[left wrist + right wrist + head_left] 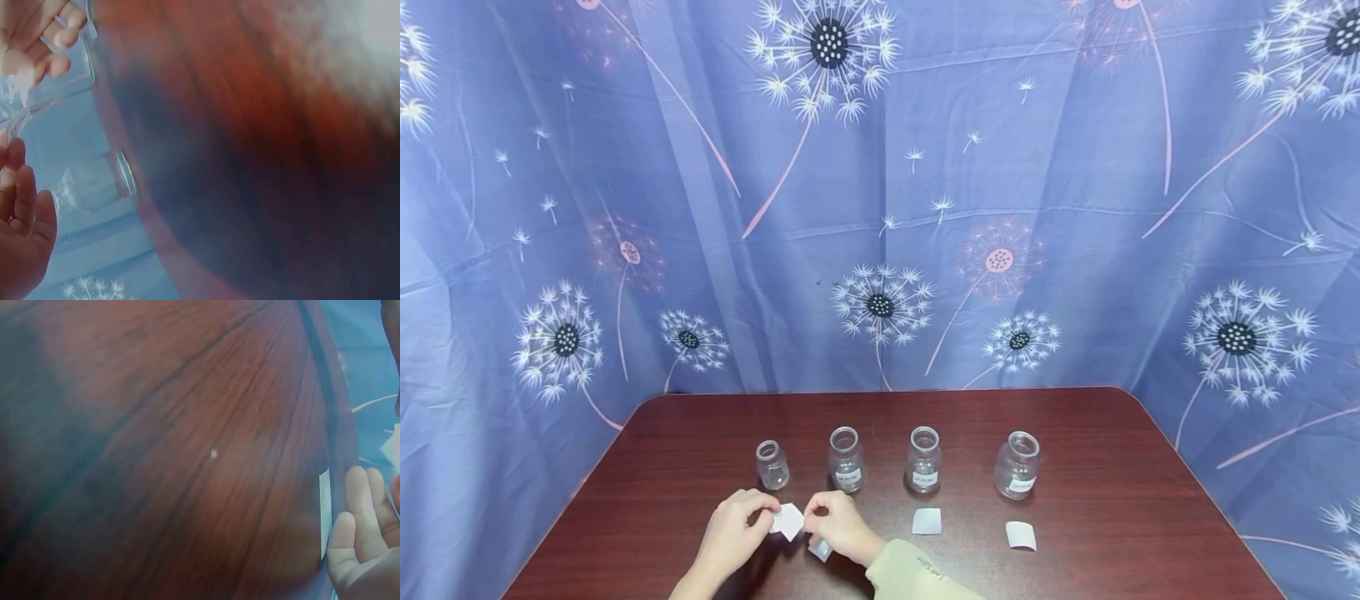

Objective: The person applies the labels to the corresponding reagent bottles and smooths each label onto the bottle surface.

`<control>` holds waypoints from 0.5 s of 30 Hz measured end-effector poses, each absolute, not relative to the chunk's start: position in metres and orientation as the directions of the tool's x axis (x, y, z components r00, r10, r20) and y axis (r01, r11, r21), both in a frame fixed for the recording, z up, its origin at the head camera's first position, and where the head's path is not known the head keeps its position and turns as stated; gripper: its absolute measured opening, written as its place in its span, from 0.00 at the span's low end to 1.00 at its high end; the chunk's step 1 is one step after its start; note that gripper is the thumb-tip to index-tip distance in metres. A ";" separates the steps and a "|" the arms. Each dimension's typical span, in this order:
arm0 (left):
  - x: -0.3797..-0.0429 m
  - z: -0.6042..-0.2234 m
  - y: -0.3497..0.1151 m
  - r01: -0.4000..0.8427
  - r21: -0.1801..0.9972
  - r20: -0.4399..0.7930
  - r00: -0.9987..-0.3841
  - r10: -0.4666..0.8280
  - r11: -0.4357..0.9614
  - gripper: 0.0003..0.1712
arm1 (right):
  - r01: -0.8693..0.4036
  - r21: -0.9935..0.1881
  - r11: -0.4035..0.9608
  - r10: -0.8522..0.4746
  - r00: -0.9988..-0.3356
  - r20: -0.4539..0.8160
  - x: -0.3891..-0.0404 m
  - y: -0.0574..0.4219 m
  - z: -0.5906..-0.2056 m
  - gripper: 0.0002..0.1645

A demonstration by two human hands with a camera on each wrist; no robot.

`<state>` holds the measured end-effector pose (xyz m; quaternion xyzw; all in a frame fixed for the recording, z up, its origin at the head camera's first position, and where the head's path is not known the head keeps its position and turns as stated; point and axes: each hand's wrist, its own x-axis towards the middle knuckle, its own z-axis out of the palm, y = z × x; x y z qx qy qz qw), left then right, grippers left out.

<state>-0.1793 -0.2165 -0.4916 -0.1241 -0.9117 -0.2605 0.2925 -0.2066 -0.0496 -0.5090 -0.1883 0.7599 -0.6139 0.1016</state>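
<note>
Between the fingertips of my left hand [737, 529] is a small white label [787, 522], held above the table in front of the smallest jar [772, 465]. My right hand [842, 527] pinches at the label's right edge with thumb and forefinger. Dark print shows on a paper strip [28, 119] between the two hands in the left wrist view. Under the right hand lies a pale paper square [820, 550], partly hidden by it. No label shows on the smallest jar, which stands upright and open-topped.
Three larger glass jars, the left one [846, 460], the middle one [923, 460] and the right one [1017, 465], stand in a row with white labels low on them. Two paper squares [927, 521] [1021, 536] lie before them on the dark red table [1105, 500]. A blue curtain [880, 233] hangs behind.
</note>
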 end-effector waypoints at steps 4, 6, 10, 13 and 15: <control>-0.179 -0.488 -0.223 0.336 0.414 0.584 -0.811 0.037 0.846 0.13 | -0.207 -0.949 0.239 -0.396 -0.913 0.099 -0.209 -0.049 -0.512 0.03; -0.179 -0.486 -0.226 0.314 0.421 0.574 -0.818 0.018 0.851 0.12 | -0.221 -0.944 0.247 -0.399 -0.911 0.109 -0.209 -0.048 -0.512 0.03; -0.179 -0.482 -0.231 0.276 0.448 0.563 -0.826 -0.028 0.851 0.12 | -0.249 -0.929 0.274 -0.410 -0.904 0.122 -0.210 -0.048 -0.511 0.02; -0.179 -0.481 -0.233 0.262 0.465 0.547 -0.836 -0.042 0.846 0.12 | -0.295 -0.894 0.337 -0.428 -0.894 0.134 -0.211 -0.049 -0.510 0.02; -0.179 -0.481 -0.233 0.259 0.469 0.534 -0.845 -0.037 0.844 0.12 | -0.316 -0.871 0.377 -0.441 -0.888 0.131 -0.212 -0.049 -0.509 0.04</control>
